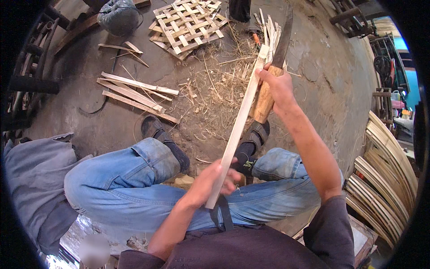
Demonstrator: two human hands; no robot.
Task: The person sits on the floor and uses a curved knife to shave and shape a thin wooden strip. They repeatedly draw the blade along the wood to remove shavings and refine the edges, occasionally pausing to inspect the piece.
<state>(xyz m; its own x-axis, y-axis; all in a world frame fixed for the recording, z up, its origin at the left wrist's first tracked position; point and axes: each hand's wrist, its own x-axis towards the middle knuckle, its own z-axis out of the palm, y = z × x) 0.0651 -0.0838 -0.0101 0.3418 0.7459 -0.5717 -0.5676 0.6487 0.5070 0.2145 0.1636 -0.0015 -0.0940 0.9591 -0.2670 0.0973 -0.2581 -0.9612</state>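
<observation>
Left hand (204,184), right hand (278,87): I'm gripping flat pale wooden strip (242,116), right also holding wood-handled steel knife (264,102); trimming's looking partial.

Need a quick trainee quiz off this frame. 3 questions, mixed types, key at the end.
1. Which hand grips the knife?
2. True or false: the left hand is at the end of the pale strip that lies lower in the picture.
3. Where does the woven lattice lie?
A) on the person's lap
B) on the floor
C) under the left hand

Key:
1. The right hand, around the handle.
2. True.
3. B.
</observation>
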